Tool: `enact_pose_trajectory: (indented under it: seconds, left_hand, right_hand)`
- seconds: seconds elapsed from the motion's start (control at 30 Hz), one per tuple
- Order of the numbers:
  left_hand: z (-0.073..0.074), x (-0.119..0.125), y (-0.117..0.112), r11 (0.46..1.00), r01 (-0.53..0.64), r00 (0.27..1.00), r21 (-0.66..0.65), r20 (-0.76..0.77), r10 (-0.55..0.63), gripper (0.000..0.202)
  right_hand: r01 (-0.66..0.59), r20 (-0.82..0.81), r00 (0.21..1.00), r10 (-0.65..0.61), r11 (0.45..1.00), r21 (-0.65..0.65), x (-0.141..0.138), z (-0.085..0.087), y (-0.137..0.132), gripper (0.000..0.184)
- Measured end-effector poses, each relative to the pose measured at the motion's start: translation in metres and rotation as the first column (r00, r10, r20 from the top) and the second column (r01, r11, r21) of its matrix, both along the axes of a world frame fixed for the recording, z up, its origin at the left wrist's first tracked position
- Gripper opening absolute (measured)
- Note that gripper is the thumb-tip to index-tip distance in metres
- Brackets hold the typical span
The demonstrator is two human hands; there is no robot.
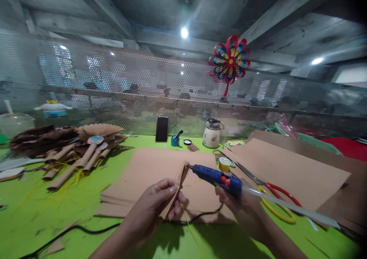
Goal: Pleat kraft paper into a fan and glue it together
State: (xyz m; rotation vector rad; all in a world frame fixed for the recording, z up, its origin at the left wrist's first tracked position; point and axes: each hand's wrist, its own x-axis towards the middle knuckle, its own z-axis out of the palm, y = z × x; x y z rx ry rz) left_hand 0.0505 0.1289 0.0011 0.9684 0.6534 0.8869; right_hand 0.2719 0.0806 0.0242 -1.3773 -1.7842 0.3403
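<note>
In my left hand (160,199) is a narrow folded strip of brown paper (181,178), pinched between thumb and fingers and tilted upward. Yellow thread (187,220) trails from it below my fingers. My right hand (239,203) grips a blue hot glue gun (213,176) with a red part in its body. A long clear glue stick (289,203) sticks out of its back. The gun's nozzle is at the top end of the folded paper; whether it touches cannot be told. Beneath both hands lies a stack of brown paper sheets (143,171).
Red-and-yellow scissors (275,201) and a spool of yellow thread (224,163) lie to the right, beside more brown sheets (295,167). Paper fans with rolled handles (86,157) are heaped at left. A black cord (94,231) crosses the front. A phone (162,129), blue jar (175,140) and white bottle (211,135) stand behind.
</note>
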Motion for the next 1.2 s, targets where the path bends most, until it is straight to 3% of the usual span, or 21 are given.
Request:
enact_pose_trajectory:
  seconds: [0.3, 0.8, 0.97, 1.2]
  left_hand:
    - [0.001, 0.001, -0.002, 1.0, -0.031, 0.999, -0.002, -0.021, 0.031, 0.016]
    - [0.004, -0.001, 0.0, 1.0, -0.003, 0.999, -0.023, -0.051, 0.001, 0.016]
    - [0.002, -0.001, -0.001, 0.998, -0.045, 0.998, -0.033, -0.046, 0.043, 0.015]
    - [0.001, -0.001, -0.001, 1.0, -0.014, 0.998, -0.017, -0.056, 0.013, 0.015]
  right_hand:
    - [0.09, -0.135, 0.988, -0.079, 0.993, 0.082, -0.008, -0.011, 0.0, 0.037]
    - [0.036, 0.025, 0.999, -0.038, 0.998, 0.052, 0.0, -0.003, 0.002, 0.032]
    - [0.04, 0.044, 0.998, -0.043, 0.997, 0.066, 0.0, -0.002, 0.0, 0.032]
    - [0.064, 0.019, 0.998, -0.065, 0.995, 0.071, 0.0, -0.005, 0.004, 0.036]
